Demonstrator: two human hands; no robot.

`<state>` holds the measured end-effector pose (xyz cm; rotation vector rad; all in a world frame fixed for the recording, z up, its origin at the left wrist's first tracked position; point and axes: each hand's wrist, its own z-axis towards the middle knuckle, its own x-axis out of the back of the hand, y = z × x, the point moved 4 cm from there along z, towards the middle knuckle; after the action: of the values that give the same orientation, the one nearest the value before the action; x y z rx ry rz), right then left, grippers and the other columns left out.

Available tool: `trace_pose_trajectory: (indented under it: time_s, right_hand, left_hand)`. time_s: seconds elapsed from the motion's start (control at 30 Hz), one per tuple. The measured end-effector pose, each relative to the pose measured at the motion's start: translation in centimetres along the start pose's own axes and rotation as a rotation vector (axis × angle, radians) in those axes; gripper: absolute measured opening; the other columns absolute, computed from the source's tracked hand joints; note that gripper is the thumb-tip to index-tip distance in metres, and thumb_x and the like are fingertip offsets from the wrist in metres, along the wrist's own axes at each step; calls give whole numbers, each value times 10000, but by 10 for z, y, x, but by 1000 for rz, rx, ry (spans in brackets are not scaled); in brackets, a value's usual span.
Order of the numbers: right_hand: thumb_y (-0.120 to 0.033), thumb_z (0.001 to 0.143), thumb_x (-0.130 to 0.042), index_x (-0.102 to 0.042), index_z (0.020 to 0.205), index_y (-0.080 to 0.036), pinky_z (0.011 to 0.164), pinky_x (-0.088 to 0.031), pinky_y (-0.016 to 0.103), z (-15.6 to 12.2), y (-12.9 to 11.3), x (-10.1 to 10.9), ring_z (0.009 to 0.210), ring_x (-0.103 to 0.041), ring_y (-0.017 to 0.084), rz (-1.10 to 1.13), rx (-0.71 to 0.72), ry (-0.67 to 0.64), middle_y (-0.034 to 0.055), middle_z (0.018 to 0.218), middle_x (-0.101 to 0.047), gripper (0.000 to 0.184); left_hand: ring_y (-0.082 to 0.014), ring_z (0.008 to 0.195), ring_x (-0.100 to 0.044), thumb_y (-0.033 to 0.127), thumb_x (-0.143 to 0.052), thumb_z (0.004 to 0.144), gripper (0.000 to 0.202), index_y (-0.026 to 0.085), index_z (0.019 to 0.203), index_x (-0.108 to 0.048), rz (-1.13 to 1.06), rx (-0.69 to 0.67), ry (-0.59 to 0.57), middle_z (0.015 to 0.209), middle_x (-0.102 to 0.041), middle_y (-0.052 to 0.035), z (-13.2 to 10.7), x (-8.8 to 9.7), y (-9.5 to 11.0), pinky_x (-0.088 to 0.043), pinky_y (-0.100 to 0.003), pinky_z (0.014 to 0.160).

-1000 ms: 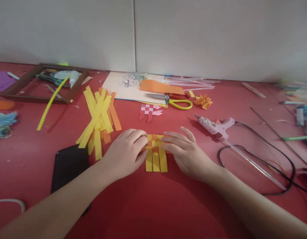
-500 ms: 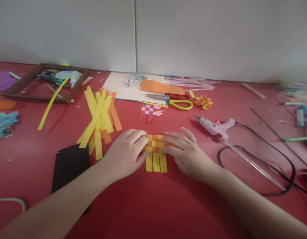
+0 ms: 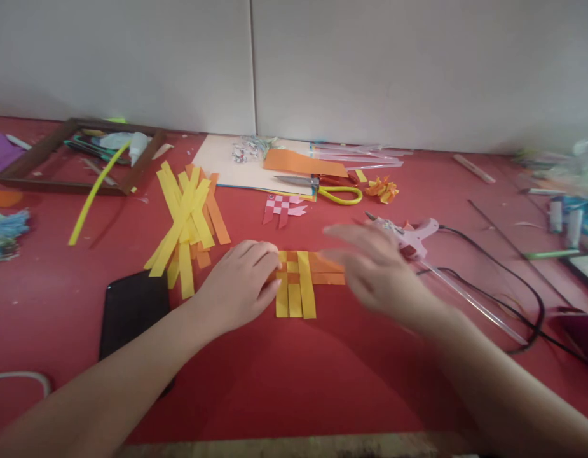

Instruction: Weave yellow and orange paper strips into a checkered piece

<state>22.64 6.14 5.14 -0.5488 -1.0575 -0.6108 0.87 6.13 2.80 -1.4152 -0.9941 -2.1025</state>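
Nearer the person than the checkered paper fish (image 3: 278, 205), a woven paper piece (image 3: 294, 280) is lying flat, three yellow strips (image 3: 307, 292) crossing orange strips (image 3: 328, 278) in a small checker. Its left edge is disappearing under the left hand (image 3: 243, 280); the right hand (image 3: 384, 270) is blurring and covering some orange tips (whether it is touching them, I cannot tell). Left of the fish and nearer, the left fingers are curling close together, any pinch being hidden. The right fingers are stretching out, slightly apart, right of the fish.
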Motion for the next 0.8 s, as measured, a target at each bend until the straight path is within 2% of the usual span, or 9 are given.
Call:
trace_pose_trajectory:
  time_s: [0.07,0.1,0.17,0.23,0.3,0.47,0.63,0.73,0.8]
  right_hand:
    - [-120,880,-457,-628,1140,-264,995,-438,468,-6,35,27,1166,-584,269,-61,-223,85,97,1240,-644,343]
    - [-140,884,-468,-624,1154,-234,957,-459,448,-13,56,37,1097,-615,266,-118,-357,53,117,1177,-669,326]
    - [-127,861,-467,-639,1146,-160,912,-462,444,-32,100,46,1051,-627,279,-237,-543,-134,169,1124,-686,334]
    - [-70,796,-474,-635,1174,-91,927,-445,445,-51,136,45,1104,-609,302,-280,-587,-266,214,1202,-659,412]
    - [-63,758,-510,-625,1219,-101,896,-454,433,-64,160,37,1099,-615,306,-237,-598,-301,208,1226,-656,477]
    - [-21,700,-489,-677,1135,-177,786,-453,356,-65,169,20,993,-644,238,-160,-560,-269,120,1118,-717,499]
    - [-72,742,-508,-689,1047,-171,826,-428,346,-57,161,28,965,-625,206,-118,-543,-269,100,1075,-720,368]
    - [-111,706,-547,-652,1047,-183,827,-444,365,-56,164,35,940,-621,222,-126,-495,-272,97,1053,-707,364]
    - [-140,676,-560,-632,1050,-202,783,-472,363,-54,168,41,907,-629,230,-125,-495,-197,91,1026,-698,386]
  left_hand:
    - [-257,1016,-553,184,-502,894,83,172,964,-545,-4,-5,3,1089,-604,-104,0,0,0,-485,-439,885]
    - [-255,1011,-553,180,-502,893,86,170,965,-546,-3,-5,2,1086,-604,-103,0,0,0,-484,-434,884]
    - [-252,1013,-551,179,-498,900,102,163,985,-552,0,-6,-4,1088,-605,-103,0,0,0,-479,-429,893]
    - [-256,1025,-549,186,-496,909,118,156,1004,-560,6,-4,-8,1096,-606,-104,0,0,0,-474,-433,910]
    - [-262,1035,-546,200,-507,910,122,152,1004,-568,14,-6,-17,1103,-605,-106,0,0,-1,-470,-439,924]
    - [-274,1067,-542,237,-537,916,153,155,1037,-579,23,-28,-36,1134,-591,-109,1,2,-1,-469,-447,932]
    - [-269,1088,-541,236,-491,943,122,147,933,-573,14,-46,53,1221,-532,-141,1,14,11,-477,-425,915]
    - [-253,1011,-554,225,-489,945,121,145,907,-572,17,-83,41,1110,-581,-121,1,20,27,-491,-415,876]
    - [-242,923,-561,205,-490,941,125,139,887,-581,40,-116,-31,972,-609,-95,1,20,38,-505,-403,822]
